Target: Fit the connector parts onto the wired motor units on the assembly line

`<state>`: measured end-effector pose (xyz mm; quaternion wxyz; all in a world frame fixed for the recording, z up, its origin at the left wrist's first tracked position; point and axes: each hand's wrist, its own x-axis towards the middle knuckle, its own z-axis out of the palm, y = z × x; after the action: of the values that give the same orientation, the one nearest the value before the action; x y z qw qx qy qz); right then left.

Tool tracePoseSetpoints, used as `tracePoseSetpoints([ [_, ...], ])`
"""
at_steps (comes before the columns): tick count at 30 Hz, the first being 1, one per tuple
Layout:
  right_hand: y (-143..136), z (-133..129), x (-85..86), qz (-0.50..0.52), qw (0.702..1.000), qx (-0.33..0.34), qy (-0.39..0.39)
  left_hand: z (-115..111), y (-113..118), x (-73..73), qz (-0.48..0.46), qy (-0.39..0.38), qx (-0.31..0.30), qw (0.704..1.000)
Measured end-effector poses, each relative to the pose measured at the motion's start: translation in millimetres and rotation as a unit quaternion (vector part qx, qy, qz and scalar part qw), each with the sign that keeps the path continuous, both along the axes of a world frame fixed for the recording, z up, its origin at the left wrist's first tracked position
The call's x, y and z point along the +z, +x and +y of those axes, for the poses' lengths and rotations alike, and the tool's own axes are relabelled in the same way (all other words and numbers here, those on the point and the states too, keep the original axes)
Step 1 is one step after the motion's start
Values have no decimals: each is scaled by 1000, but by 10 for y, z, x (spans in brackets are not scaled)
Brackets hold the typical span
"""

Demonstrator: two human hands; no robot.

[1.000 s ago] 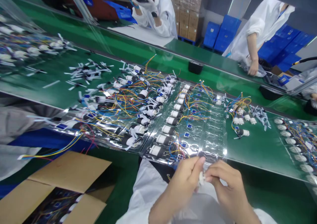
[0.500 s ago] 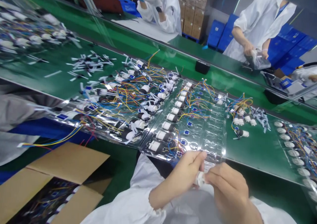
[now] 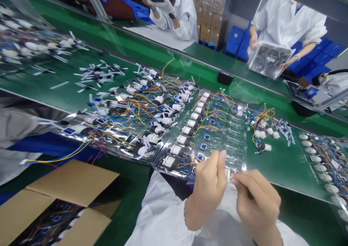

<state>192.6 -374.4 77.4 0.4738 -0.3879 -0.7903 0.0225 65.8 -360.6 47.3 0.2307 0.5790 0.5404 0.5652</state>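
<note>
My left hand (image 3: pixel 210 182) is closed, its fingers wrapped round a small white-ended cylindrical part (image 3: pixel 228 175) that they mostly hide. Thumb and forefinger of my right hand (image 3: pixel 257 195) pinch together at the end of this part; what lies between them is too small to make out. Just beyond my hands is a clear plastic tray (image 3: pixel 235 153) with a column of white-and-black motor-like cylinders (image 3: pixel 183 140), coloured wires and small blue squares. To the right of the tray sits a loose wired cylinder (image 3: pixel 265 147) with a white end.
Another tray on the left holds wired cylinders (image 3: pixel 159 100). White strips (image 3: pixel 102 72) lie farther left, with more strips (image 3: pixel 284 130) at right. An open cardboard box (image 3: pixel 73 180) stands below the green bench (image 3: pixel 285 164). A co-worker (image 3: pixel 288 24) across holds a bagged black item (image 3: pixel 269 59).
My left hand has come up and turned more upright, with the white-ended part still in it. My right hand has shifted slightly right. The co-worker opposite has raised the bagged item and tilted it flat-on.
</note>
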Motion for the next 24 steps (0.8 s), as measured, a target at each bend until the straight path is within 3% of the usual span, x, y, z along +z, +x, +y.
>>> tracePoseSetpoints([
  [4,-12,-3,-55,38,996,-16,-79,-6,38,-88,115,131,52,983],
  [8,44,-11,-126,66,987,0,-144,-23,-3,-159,136,156,38,978],
  [10,108,3,-164,48,987,32,-152,-10,-60,-168,111,89,0,990],
  [12,187,37,-190,-6,988,75,-136,29,-126,-151,64,-39,-62,995],
  [14,259,86,-192,-91,986,102,-96,87,-179,-113,14,-155,-126,980],
  [16,302,140,-169,-172,978,109,-45,144,-204,-67,-16,-204,-165,965],
  [19,287,197,-121,-227,969,101,14,185,-180,-17,-37,-209,-167,963],
  [24,153,187,-144,-159,985,59,9,101,-67,-65,6,-120,-53,991],
])
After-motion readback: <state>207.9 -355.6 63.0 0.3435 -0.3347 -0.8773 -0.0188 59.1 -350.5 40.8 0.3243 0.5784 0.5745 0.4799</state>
